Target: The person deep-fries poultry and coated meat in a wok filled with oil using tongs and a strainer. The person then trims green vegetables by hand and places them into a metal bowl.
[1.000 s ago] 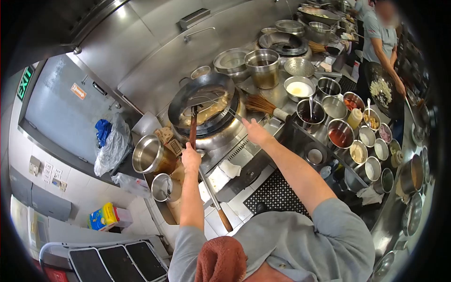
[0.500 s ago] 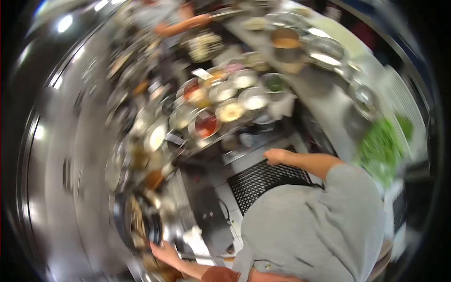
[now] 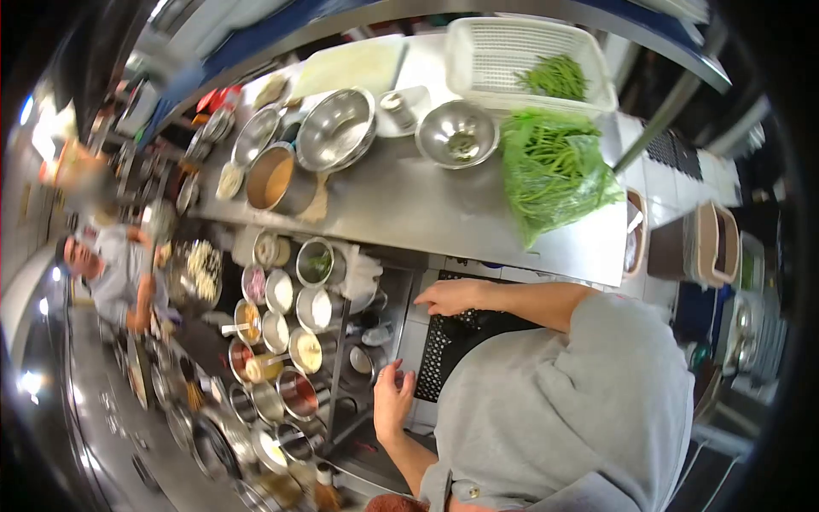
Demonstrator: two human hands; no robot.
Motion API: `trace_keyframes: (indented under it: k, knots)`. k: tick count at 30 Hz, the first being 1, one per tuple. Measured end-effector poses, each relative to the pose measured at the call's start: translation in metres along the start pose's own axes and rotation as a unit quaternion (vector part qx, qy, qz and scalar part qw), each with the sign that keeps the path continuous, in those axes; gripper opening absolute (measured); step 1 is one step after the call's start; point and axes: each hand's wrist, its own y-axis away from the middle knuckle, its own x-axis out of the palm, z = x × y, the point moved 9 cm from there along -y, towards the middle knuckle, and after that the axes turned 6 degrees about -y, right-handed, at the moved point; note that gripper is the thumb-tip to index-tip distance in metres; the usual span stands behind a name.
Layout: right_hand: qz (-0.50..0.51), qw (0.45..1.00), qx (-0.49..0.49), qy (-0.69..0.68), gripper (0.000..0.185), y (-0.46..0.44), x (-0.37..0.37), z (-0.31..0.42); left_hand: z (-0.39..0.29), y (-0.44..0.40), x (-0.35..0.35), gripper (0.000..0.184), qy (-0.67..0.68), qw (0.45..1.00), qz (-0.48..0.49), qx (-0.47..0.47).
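Note:
My left hand (image 3: pixel 393 401) is in mid-air beside the side of the prep station, its fingers loosely bent and apart, holding nothing. Higher up, my right hand (image 3: pixel 449 298) hangs over the black floor mat (image 3: pixel 432 371) near the steel counter's edge, fingers stretched out and nothing in them. Nearest to the left hand are steel containers, among them one with red sauce (image 3: pixel 298 393) and one with a pale yellow filling (image 3: pixel 305 351). A container of chopped greens (image 3: pixel 316 263) stands closer to the counter.
The steel counter (image 3: pixel 401 200) bears a green bag of beans (image 3: pixel 554 171), a white basket (image 3: pixel 533 51), steel bowls (image 3: pixel 336 130) and a pot of orange-brown liquid (image 3: pixel 271 177). Pans (image 3: pixel 213 445) stand at lower left. A co-worker (image 3: pixel 119 273) is at far left. Bins (image 3: pixel 695 243) stand right.
My left hand has left the pan at lower left and come up and inward. My view has turned toward the counter with the beans. My right hand still holds nothing.

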Motion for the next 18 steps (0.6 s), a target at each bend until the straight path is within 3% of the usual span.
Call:
trace_keyframes:
  k: [2,4,6,8,9,11,13,15,18]
  knots:
    - [-0.146,0.988,-0.057,-0.003,0.037,0.02,-0.059,0.018,-0.003,-0.027,0.006,0.038,-0.016,0.998,0.043,0.04]
    - [-0.327,0.944,0.016,-0.029,0.034,0.069,-0.133,0.018,-0.002,-0.05,0.018,0.039,-0.119,0.985,0.096,0.086]
    - [-0.486,0.866,0.03,-0.112,0.034,0.131,-0.201,0.017,-0.001,-0.076,0.024,0.04,-0.144,0.975,0.126,0.108]
    - [-0.664,0.746,0.052,-0.025,0.032,0.199,-0.247,-0.003,-0.015,-0.099,0.028,0.039,-0.13,0.967,0.146,0.166]
    - [-0.694,0.713,0.076,0.065,0.03,0.221,-0.258,-0.019,-0.02,-0.112,0.031,0.041,-0.124,0.958,0.129,0.225]
    - [-0.724,0.663,0.093,0.168,0.028,0.248,-0.266,-0.045,-0.06,-0.123,0.024,0.04,-0.119,0.944,0.146,0.271]
    - [-0.556,0.706,0.235,0.37,0.025,0.221,-0.248,-0.062,-0.073,-0.134,0.022,0.039,-0.115,0.934,0.136,0.309]
    - [-0.536,0.705,0.255,0.388,0.025,0.21,-0.238,-0.056,-0.099,-0.136,0.023,0.037,-0.052,0.9,0.157,0.404]
    - [-0.499,0.71,0.295,0.399,0.027,0.196,-0.228,-0.065,-0.121,-0.143,0.035,0.034,-0.023,0.894,0.2,0.401]
